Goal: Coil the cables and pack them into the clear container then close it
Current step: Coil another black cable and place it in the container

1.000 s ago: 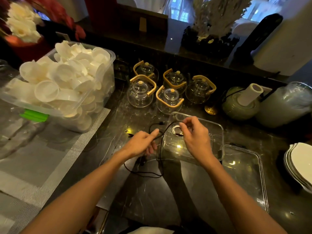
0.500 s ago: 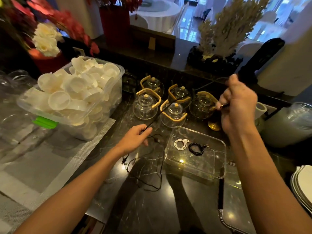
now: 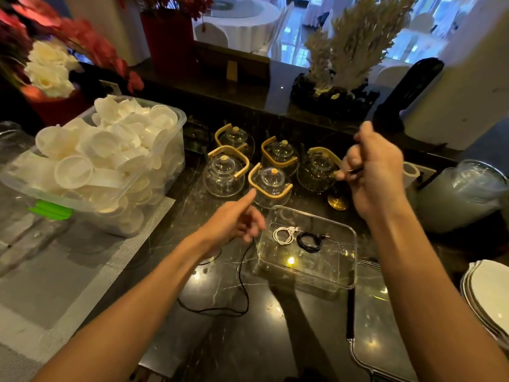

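A clear container [image 3: 347,274] stands open on the dark marble counter. Inside lie a coiled white cable [image 3: 283,235] and a coiled black cable [image 3: 310,241]. A loose black cable [image 3: 241,282] trails over the counter left of the container and runs up under my left hand [image 3: 234,224]. That hand hovers beside the container's left edge, index finger stretched out, the other fingers curled round the cable. My right hand [image 3: 371,172] is raised above the container's far side and pinches the cable's plug end. The container's clear lid [image 3: 380,346] lies at the lower right.
Several glass teapots [image 3: 271,180] with wooden handles stand just behind the container. A big plastic bin of white cups [image 3: 110,161] fills the left. A lidded jar [image 3: 462,194] and stacked white plates [image 3: 490,293] sit on the right. A grey placemat [image 3: 68,271] covers the near left.
My right hand lifted from inside the container up and to the right, drawing the black cable's end with it. My left hand shifted right toward the container and the slack on the counter shortened.
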Demonstrator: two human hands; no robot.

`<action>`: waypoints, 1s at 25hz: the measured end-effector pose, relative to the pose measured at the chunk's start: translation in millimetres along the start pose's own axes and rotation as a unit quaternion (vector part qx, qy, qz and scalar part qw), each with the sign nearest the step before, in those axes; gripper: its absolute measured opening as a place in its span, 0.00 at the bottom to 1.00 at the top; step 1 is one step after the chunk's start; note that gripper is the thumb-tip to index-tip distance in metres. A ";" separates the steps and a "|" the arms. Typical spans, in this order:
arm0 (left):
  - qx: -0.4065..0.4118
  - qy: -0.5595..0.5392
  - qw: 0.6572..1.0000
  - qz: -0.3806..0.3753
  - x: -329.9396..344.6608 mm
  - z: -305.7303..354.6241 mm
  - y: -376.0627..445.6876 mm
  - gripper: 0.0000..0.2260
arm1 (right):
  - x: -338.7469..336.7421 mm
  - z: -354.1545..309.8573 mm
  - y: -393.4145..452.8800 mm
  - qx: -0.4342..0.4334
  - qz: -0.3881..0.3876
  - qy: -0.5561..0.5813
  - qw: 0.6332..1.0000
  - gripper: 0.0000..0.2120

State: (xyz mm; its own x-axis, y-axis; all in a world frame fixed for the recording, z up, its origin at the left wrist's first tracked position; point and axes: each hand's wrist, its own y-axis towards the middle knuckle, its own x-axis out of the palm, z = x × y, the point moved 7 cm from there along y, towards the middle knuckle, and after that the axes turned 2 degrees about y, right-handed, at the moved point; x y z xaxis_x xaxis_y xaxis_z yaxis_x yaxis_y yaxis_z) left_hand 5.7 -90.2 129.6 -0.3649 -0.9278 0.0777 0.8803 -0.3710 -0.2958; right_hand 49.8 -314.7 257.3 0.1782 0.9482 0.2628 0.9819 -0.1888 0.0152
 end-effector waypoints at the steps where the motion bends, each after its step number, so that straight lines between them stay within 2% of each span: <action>1: -0.009 -0.038 0.997 -0.066 24.7 7.7 2.1 0.33 | 9.3 4.0 -5.3 -0.009 -0.030 -0.034 0.999 0.12; 3: -0.033 -0.159 0.975 -0.150 65.9 21.6 10.1 0.38 | 23.1 10.9 -16.4 -0.026 -0.094 -0.099 0.990 0.12; 4: -0.039 -0.239 0.958 -0.154 76.3 28.3 16.3 0.39 | 26.2 14.4 -22.7 -0.031 -0.118 -0.127 0.984 0.12; 7: -0.034 -0.404 0.910 -0.083 73.6 42.9 39.3 0.31 | 11.0 18.5 -39.9 -0.039 -0.158 -0.169 0.972 0.10; 10: -0.031 -0.477 0.879 -0.008 59.3 49.1 49.9 0.17 | -29.0 26.9 -52.0 0.028 -0.178 -0.160 0.971 0.10; 12: -0.035 -0.532 0.845 0.027 54.4 51.7 55.5 0.15 | -58.3 36.2 -57.8 0.080 -0.178 -0.159 0.968 0.12; 15: -0.025 -0.521 0.851 0.069 47.2 54.9 64.3 0.18 | -93.6 55.9 -60.0 0.134 -0.146 -0.157 0.968 0.10; 21: 0.027 -0.510 0.844 0.166 -2.4 49.4 83.0 0.19 | -166.1 89.2 -50.8 0.184 -0.002 -0.020 0.983 0.14; 23: 0.028 -0.480 0.857 0.186 -14.2 44.1 84.4 0.19 | -186.7 100.7 -48.1 0.206 0.050 0.023 0.977 0.15; 25: 0.008 -0.422 0.888 0.181 -12.7 38.5 82.7 0.18 | -199.1 113.0 -46.0 0.227 0.088 0.010 0.970 0.15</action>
State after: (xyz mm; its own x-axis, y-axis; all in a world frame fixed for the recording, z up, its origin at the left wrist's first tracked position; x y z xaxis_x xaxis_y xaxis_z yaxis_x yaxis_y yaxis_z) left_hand 94.7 -110.6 140.7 0.2940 -0.6826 0.6690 0.9001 -0.0377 -0.4340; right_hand -23.6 -466.0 95.2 0.3494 0.9055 0.2407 0.8640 -0.2120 -0.4567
